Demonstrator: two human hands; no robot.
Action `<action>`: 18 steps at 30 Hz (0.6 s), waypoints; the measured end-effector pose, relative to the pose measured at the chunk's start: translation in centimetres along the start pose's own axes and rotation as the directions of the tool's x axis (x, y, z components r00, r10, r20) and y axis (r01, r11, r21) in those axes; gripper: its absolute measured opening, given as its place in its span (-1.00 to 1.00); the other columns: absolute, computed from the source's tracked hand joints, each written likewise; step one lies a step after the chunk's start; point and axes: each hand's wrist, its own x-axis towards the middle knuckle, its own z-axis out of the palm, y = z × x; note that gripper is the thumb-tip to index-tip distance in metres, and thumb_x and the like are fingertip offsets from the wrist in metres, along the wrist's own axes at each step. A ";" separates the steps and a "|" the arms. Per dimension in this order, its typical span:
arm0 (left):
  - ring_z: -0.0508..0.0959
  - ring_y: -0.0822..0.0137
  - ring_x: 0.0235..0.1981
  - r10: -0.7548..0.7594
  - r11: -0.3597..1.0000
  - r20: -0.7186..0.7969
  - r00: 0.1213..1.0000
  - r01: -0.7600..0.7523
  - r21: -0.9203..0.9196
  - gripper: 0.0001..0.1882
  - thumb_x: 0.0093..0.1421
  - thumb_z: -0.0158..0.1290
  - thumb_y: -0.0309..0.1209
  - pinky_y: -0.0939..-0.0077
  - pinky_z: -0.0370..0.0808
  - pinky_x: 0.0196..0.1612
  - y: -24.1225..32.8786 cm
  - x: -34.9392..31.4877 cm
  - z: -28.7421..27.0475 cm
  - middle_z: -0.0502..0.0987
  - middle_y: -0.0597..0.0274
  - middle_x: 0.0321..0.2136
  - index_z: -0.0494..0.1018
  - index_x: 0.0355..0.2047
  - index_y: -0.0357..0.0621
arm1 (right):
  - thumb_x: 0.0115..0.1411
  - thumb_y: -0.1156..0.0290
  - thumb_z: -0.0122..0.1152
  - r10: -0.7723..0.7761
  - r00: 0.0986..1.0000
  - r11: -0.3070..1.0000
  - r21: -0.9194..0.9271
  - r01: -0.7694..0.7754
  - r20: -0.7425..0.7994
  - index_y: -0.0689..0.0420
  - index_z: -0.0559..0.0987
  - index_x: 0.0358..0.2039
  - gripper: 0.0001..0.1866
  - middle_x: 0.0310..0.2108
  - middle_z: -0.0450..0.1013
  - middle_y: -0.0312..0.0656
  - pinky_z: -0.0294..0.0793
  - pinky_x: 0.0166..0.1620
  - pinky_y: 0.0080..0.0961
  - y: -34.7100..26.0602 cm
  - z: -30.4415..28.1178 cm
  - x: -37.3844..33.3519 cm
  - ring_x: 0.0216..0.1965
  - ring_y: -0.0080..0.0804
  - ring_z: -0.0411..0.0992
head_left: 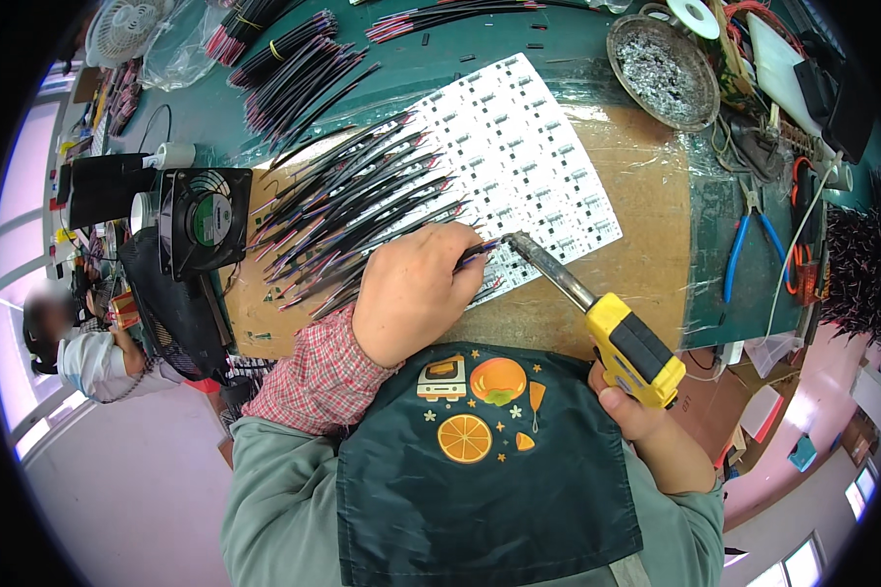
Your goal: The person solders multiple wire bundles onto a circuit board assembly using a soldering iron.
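Observation:
My left hand [416,279] pinches a thin black-sleeved wire [478,252] with coloured cores. Its end points right, over the lower part of a white circuit board panel [533,137] marked with rows of small black components. In my right hand [631,413] is a yellow and black soldering gun [638,350], tilted up and left. The gun's dark tip [517,241] meets or nearly meets the wire end; actual contact is too small to make out. Several black wires [352,196] lie side by side across the panel's left part, some partly hidden by my left hand.
A black fan [206,223] stands left of the brown work board [646,186]. Bundled wires [299,73] lie at the far left. A round metal pan [661,73] of silvery scraps and blue-handled pliers [754,235] are at right. Another person [98,357] sits far left.

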 end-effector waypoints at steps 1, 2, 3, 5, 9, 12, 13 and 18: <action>0.52 0.04 -0.54 0.009 1.000 -0.013 1.000 -0.009 0.005 -0.86 0.01 0.16 -0.48 0.33 0.45 -0.48 -0.1 0.0 0.1 0.50 0.02 -0.54 0.47 -0.41 -0.26 | 0.03 0.51 0.25 -0.004 1.000 1.000 0.003 0.004 -0.001 0.21 0.46 -0.27 -0.77 -0.50 0.41 -0.28 0.35 -0.42 -0.56 -0.2 0.1 0.1 -0.49 -0.55 0.35; 0.52 0.04 -0.54 0.010 1.000 -0.012 1.000 -0.010 0.004 -0.86 0.01 0.16 -0.48 0.33 0.45 -0.48 0.0 0.0 0.0 0.50 0.02 -0.54 0.47 -0.41 -0.26 | 0.02 0.53 0.25 -0.008 1.000 1.000 0.006 0.008 -0.002 0.21 0.45 -0.27 -0.76 -0.50 0.41 -0.28 0.35 -0.41 -0.57 -0.3 0.1 0.2 -0.49 -0.56 0.35; 0.52 0.03 -0.54 -0.013 1.000 0.002 1.000 0.013 0.020 -0.85 0.00 0.16 -0.48 0.33 0.45 -0.48 0.1 0.1 0.0 0.50 0.02 -0.55 0.47 -0.41 -0.26 | 0.02 0.53 0.25 -0.008 1.000 1.000 0.005 0.008 -0.003 0.21 0.45 -0.27 -0.76 -0.50 0.41 -0.28 0.35 -0.41 -0.57 -0.2 0.1 0.2 -0.49 -0.56 0.35; 0.51 0.03 -0.54 -0.038 0.999 0.015 0.999 0.037 0.037 -0.85 0.00 0.16 -0.48 0.32 0.45 -0.48 0.1 0.0 -0.1 0.50 0.02 -0.55 0.47 -0.42 -0.26 | 0.01 0.53 0.25 -0.013 1.000 1.000 0.003 0.013 0.011 0.23 0.45 -0.28 -0.76 -0.50 0.40 -0.28 0.35 -0.41 -0.58 -0.1 0.1 0.2 -0.49 -0.58 0.34; 0.51 0.02 -0.55 -0.023 0.999 0.006 1.000 0.023 0.034 -0.86 -0.01 0.16 -0.47 0.31 0.45 -0.48 0.0 0.0 -0.1 0.49 0.01 -0.57 0.46 -0.43 -0.26 | 0.01 0.54 0.24 -0.018 1.000 1.000 -0.018 0.018 0.016 0.24 0.44 -0.26 -0.74 -0.51 0.39 -0.28 0.35 -0.40 -0.58 -0.5 0.3 0.5 -0.49 -0.59 0.33; 0.51 0.01 -0.55 -0.022 0.999 0.004 1.000 0.022 0.033 -0.86 0.00 0.15 -0.48 0.30 0.44 -0.49 0.0 0.0 0.0 0.49 0.00 -0.57 0.46 -0.44 -0.26 | 0.00 0.55 0.24 -0.001 1.000 1.000 0.010 0.001 0.021 0.25 0.42 -0.24 -0.71 -0.50 0.39 -0.28 0.36 -0.39 -0.59 -0.7 0.4 0.6 -0.50 -0.58 0.33; 0.51 0.01 -0.55 -0.026 0.999 0.000 1.000 0.026 0.034 -0.86 0.00 0.15 -0.48 0.30 0.44 -0.49 0.0 0.0 0.0 0.49 0.00 -0.57 0.46 -0.45 -0.26 | 0.00 0.55 0.24 0.017 1.000 1.000 0.026 -0.018 0.013 0.25 0.41 -0.23 -0.71 -0.50 0.38 -0.28 0.36 -0.38 -0.59 -0.8 0.5 0.6 -0.49 -0.58 0.33; 0.51 0.01 -0.56 -0.029 0.999 -0.003 1.000 0.029 0.033 -0.87 0.00 0.15 -0.48 0.29 0.44 -0.49 -0.1 0.0 0.0 0.49 0.00 -0.57 0.46 -0.45 -0.26 | 0.00 0.54 0.24 -0.023 0.999 0.998 -0.059 0.026 0.044 0.25 0.42 -0.24 -0.71 -0.48 0.39 -0.29 0.37 -0.36 -0.58 -0.4 0.1 0.7 -0.48 -0.56 0.34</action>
